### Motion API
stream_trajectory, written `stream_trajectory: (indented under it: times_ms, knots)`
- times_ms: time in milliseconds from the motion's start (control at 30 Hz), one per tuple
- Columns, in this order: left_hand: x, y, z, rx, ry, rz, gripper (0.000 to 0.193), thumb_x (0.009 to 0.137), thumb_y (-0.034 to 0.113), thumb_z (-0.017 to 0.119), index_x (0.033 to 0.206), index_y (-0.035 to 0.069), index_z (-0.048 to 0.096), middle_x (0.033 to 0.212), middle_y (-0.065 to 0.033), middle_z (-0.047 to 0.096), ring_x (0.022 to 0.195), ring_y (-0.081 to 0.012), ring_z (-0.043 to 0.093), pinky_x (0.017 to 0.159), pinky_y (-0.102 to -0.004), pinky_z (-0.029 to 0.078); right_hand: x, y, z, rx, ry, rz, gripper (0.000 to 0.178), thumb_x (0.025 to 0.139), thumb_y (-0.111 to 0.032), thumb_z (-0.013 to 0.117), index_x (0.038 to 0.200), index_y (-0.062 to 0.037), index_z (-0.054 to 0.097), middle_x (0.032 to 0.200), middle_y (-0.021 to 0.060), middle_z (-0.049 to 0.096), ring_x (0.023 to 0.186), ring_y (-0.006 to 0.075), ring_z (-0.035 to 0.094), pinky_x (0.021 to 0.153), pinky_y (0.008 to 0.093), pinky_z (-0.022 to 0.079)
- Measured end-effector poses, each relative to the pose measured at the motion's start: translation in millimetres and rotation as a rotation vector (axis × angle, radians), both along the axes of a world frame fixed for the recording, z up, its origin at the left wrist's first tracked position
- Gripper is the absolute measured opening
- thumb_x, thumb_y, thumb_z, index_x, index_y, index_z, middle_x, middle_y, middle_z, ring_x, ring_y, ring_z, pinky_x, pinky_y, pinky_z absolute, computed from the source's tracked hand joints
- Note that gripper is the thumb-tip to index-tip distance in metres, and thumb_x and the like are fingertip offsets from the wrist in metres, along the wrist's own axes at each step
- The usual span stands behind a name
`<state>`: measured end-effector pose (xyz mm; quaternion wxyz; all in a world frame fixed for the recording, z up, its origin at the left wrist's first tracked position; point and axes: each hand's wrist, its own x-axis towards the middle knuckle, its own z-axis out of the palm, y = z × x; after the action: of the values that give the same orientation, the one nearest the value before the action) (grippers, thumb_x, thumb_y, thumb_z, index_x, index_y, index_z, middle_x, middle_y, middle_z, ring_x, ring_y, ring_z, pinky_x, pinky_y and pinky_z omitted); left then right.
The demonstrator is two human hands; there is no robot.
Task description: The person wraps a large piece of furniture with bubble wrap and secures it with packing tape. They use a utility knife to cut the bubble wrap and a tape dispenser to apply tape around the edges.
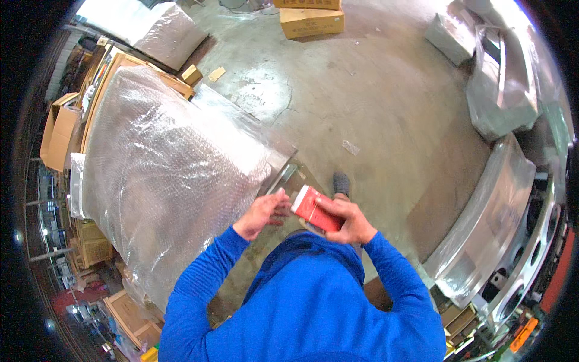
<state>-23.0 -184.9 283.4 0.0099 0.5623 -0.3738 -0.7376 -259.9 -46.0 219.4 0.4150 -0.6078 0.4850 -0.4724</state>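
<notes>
A small red box (pixel 314 211) with a white end is in front of my body. My right hand (pixel 354 222) is wrapped round it from the right, thumb on top. To the left of the box, my left hand (pixel 264 215) is held with fingers apart and a little curled, holding nothing that I can see. A narrow gap shows between its fingertips and the white end. Just beyond the left hand lies the edge of a large sheet of bubble wrap (pixel 163 163), draped over something bulky.
Cardboard cartons (pixel 312 23) stand on the concrete floor (pixel 386 96) at the far side. Plastic-wrapped pieces (pixel 482 223) line the right. An opened cardboard box (pixel 59 134) and a wooden crate (pixel 134 320) are at the left. A scrap of plastic (pixel 350 147) lies ahead of my foot.
</notes>
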Motion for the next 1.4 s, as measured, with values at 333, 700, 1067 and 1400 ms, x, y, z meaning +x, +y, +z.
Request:
stream_trajectory:
  times_ms: [333, 700, 1067, 1400]
  knots:
    - [-27.9, -51.6, 52.1, -0.547, -0.201, 0.003, 0.019, 0.096, 0.016, 0.066, 0.090, -0.001, 0.072, 0.073, -0.0001, 0.066, 0.065, -0.0060, 0.058, 0.058, -0.0254, 0.048, -35.7, -97.1, 52.3, 0.097, -0.024, 0.278, 0.083, 0.062, -0.018, 0.078, 0.142, -0.0177, 0.056, 0.093, 0.0166, 0.064, 0.078, 0.0335, 0.063, 0.072, 0.0389, 0.053]
    - [5.5, -115.0, 145.6, -0.995, -0.643, 0.365, 0.023, 0.097, 0.017, 0.065, 0.089, -0.004, 0.070, 0.068, 0.0007, 0.061, 0.058, -0.0043, 0.052, 0.054, -0.0221, 0.042, -97.1, -299.0, 74.9, -0.050, 0.327, 0.793, 0.081, 0.062, -0.026, 0.081, 0.139, -0.0303, 0.058, 0.099, 0.0172, 0.066, 0.082, 0.0379, 0.066, 0.071, 0.0442, 0.053]
    - [5.9, -45.1, 31.7, -0.999, -1.446, 0.360, 0.029, 0.090, 0.016, 0.070, 0.115, 0.001, 0.068, 0.102, -0.0136, 0.069, 0.091, -0.0255, 0.063, 0.089, -0.0401, 0.047, -23.9, -405.8, -43.1, -0.370, 0.458, 1.378, 0.087, 0.065, -0.027, 0.079, 0.146, -0.0376, 0.047, 0.106, 0.0146, 0.059, 0.083, 0.0364, 0.064, 0.070, 0.0463, 0.054]
    - [-99.2, -51.9, 5.1, -0.846, -1.561, -0.231, 0.066, 0.095, 0.037, 0.055, 0.151, 0.007, 0.038, 0.160, -0.0177, 0.029, 0.148, -0.0334, 0.027, 0.122, -0.0473, 0.015, 18.6, -391.7, -83.6, -0.423, 0.558, 1.344, 0.084, 0.071, -0.040, 0.076, 0.148, -0.0363, 0.043, 0.116, 0.0200, 0.060, 0.093, 0.0381, 0.067, 0.077, 0.0477, 0.056]
